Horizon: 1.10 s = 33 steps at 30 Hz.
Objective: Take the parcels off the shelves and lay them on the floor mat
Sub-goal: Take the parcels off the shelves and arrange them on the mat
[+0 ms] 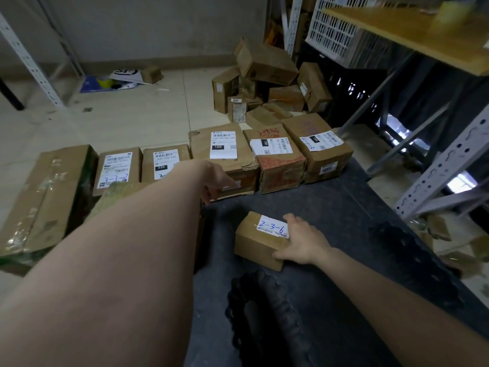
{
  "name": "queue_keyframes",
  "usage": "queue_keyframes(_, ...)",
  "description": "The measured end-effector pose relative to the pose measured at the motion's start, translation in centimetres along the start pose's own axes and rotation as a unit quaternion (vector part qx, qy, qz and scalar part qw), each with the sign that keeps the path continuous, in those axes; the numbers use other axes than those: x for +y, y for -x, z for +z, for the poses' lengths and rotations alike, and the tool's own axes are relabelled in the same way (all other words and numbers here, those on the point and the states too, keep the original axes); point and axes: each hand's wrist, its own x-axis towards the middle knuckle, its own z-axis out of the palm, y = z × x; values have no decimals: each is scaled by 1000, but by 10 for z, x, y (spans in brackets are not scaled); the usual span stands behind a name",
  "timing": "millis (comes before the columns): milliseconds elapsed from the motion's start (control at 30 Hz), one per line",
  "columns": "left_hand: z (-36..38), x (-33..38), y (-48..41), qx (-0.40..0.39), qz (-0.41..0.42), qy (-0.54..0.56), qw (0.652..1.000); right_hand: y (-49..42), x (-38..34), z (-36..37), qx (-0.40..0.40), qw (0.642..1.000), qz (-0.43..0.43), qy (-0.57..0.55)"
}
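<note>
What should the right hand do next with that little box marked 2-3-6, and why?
Probably slide the small box forward to join the row of parcels: the right hand grips it, and it lies alone on the mat, apart from that line.

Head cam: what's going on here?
A person is laying parcels out on a dark floor mat. The right hand grips a small box marked 2-3-6, resting on the mat. The left hand touches the front of the box labelled 150, one of a row along the mat's far edge. More boxes lie piled by the shelving behind.
</note>
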Motion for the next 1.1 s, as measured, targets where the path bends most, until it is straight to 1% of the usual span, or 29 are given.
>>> queue_keyframes(67,-4,-4,0,6,0,-22,1000,-3,-5,-1,18,999,8,-41)
queue_keyframes(167,-13,-14,1,-14,-16,-60,998,-9,-19,-3,58,992,23,-107)
queue_keyframes(300,-23,-30,-2,1,6,-33,999,-19,-43,-1,111,975,45,-185)
queue_keyframes(367,-27,-38,-6,-1,4,-28,1000,-23,-56,4,130,970,42,-199)
queue_keyframes(433,-31,-45,-11,8,1,-23,1000,-26,-66,9,131,971,29,-197)
queue_keyframes(500,-34,-50,-15,23,8,-16,1000,-27,-73,16,109,978,10,-179)
queue_keyframes(567,-37,-55,-19,34,15,-23,999,-28,-78,23,87,985,-27,-145)
queue_keyframes(633,-39,-61,-23,45,21,-36,998,-28,-81,28,87,986,-64,-126)
queue_keyframes(800,-43,-76,-35,70,25,-24,997,-32,-89,33,119,978,-100,-142)
queue_keyframes(900,-43,-80,-40,79,31,-17,996,-36,-91,30,98,976,-118,-153)
queue_keyframes(1000,-43,-82,-45,84,29,-12,996,-36,-93,30,77,979,-168,-87)
queue_keyframes(1100,-42,-84,-51,90,26,-14,996,-30,-98,34,83,975,-205,-23)
